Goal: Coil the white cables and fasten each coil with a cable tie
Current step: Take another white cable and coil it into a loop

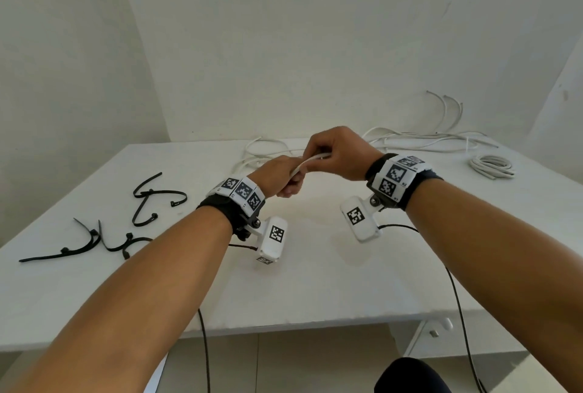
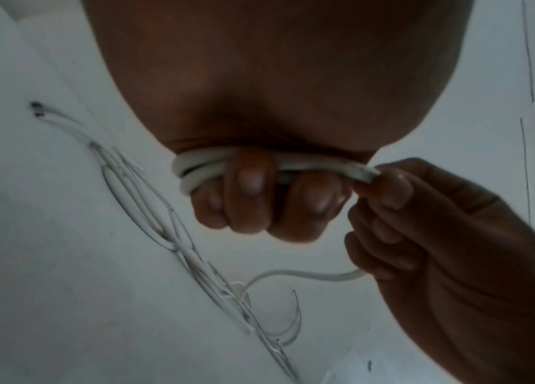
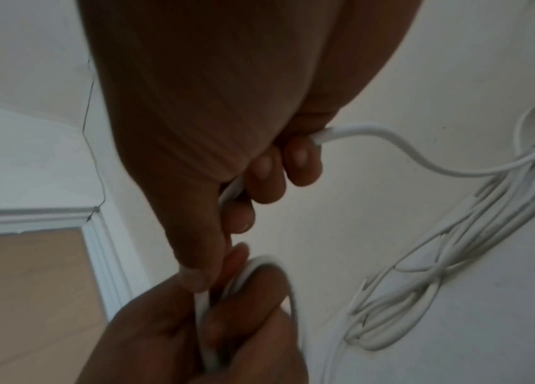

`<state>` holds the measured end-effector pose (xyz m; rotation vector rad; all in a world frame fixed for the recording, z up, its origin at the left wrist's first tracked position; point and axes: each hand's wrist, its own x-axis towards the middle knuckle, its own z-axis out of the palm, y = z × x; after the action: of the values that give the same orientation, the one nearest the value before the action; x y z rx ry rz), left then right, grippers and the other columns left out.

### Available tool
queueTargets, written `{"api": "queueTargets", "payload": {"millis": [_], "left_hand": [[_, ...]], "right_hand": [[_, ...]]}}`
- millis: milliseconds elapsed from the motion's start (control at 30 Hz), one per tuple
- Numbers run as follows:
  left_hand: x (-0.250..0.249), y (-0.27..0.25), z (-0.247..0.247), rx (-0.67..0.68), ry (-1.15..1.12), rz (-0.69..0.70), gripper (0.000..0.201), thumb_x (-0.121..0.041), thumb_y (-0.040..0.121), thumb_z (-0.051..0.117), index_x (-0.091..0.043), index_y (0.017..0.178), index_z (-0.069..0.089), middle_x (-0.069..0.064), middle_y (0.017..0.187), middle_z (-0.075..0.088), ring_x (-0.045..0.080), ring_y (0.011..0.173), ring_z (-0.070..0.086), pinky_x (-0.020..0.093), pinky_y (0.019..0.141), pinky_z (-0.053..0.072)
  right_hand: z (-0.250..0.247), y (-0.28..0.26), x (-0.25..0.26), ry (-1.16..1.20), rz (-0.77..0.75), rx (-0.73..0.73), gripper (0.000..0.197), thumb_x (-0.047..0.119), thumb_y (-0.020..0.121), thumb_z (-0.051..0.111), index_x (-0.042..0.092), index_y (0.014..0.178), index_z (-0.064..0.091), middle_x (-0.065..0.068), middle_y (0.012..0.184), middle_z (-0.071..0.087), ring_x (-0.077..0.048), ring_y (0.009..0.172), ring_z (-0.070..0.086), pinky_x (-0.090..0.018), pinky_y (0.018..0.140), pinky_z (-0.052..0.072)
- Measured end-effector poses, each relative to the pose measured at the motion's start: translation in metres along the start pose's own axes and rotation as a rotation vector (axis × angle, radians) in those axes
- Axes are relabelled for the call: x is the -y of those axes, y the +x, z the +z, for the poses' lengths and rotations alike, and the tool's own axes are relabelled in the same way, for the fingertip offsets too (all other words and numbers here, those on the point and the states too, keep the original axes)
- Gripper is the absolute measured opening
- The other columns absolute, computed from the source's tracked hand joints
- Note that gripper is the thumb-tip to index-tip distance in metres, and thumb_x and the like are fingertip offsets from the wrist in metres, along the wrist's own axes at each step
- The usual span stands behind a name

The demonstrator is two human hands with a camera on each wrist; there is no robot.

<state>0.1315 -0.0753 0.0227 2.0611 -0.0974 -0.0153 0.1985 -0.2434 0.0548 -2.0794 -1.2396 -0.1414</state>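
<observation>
Two loops of white cable (image 2: pixel 200 169) lie under the left hand (image 2: pixel 259 197)'s curled fingers, seen only by its wrist camera. Right hand (image 1: pixel 339 152) pinches the same cable; black ties (image 1: pixel 94 228) show overhead.

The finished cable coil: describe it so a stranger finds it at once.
On the white table, look to the far right corner. The finished cable coil lies flat there, alone. Unlike the loose white cables sprawled along the back edge, it is wound into one tidy ring.

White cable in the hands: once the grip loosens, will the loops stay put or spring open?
Likely springs open: the white cable wound in the left hand shows rounded loops, not creases. Its tail past the right hand arcs rather than droops, so probably semi-stiff.
</observation>
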Motion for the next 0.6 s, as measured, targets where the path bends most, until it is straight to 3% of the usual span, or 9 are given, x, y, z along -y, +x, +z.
{"api": "queueTargets", "payload": {"millis": [100,200,300,467,600], "left_hand": [[-0.006,-0.001,0.0,0.042,-0.257,-0.037,0.048,-0.032,0.106,0.022,-0.018,0.061,0.031,-0.003,0.05,0.023,0.011,0.043,0.017,0.027,0.048,0.011],[-0.01,-0.006,-0.003,0.133,-0.421,-0.005,0.056,-0.045,0.105,0.021,-0.021,0.055,0.03,-0.007,0.046,0.02,0.009,0.041,0.013,0.026,0.047,0.009],[-0.017,-0.01,-0.006,0.116,-0.558,0.096,0.057,-0.044,0.105,0.022,-0.024,0.053,0.032,-0.009,0.043,0.02,0.008,0.041,0.013,0.024,0.045,0.014],[-0.032,-0.015,-0.006,0.068,-0.686,0.189,0.058,-0.046,0.105,0.02,-0.024,0.053,0.032,-0.009,0.044,0.02,0.012,0.046,0.008,0.028,0.05,0.013],[-0.037,-0.019,-0.018,0.029,-0.775,0.253,0.06,-0.046,0.105,0.017,-0.024,0.052,0.034,-0.009,0.043,0.023,0.013,0.046,0.009,0.028,0.05,0.013]], "right_hand": [[-0.009,0.0,-0.005,0.138,0.037,-0.109,0.022,0.02,0.073,0.088,0.007,0.077,0.071,0.004,0.065,0.066,-0.003,0.054,0.052,-0.015,0.055,0.041],[-0.013,0.001,-0.014,0.193,0.066,-0.186,0.015,0.024,0.078,0.084,0.012,0.078,0.075,0.004,0.065,0.069,-0.006,0.059,0.058,-0.016,0.062,0.046],[-0.012,0.002,-0.024,0.23,0.115,-0.264,0.018,0.033,0.087,0.075,0.019,0.076,0.076,0.008,0.057,0.062,-0.012,0.057,0.052,-0.021,0.058,0.042],[0.013,-0.002,-0.037,0.275,0.177,-0.222,0.035,0.035,0.102,0.053,0.009,0.088,0.073,0.001,0.059,0.058,-0.006,0.051,0.049,-0.018,0.058,0.042],[0.018,-0.002,-0.053,0.42,0.258,-0.353,0.018,0.025,0.099,0.06,0.012,0.088,0.061,0.0,0.06,0.059,-0.011,0.051,0.049,-0.023,0.058,0.042]]}}
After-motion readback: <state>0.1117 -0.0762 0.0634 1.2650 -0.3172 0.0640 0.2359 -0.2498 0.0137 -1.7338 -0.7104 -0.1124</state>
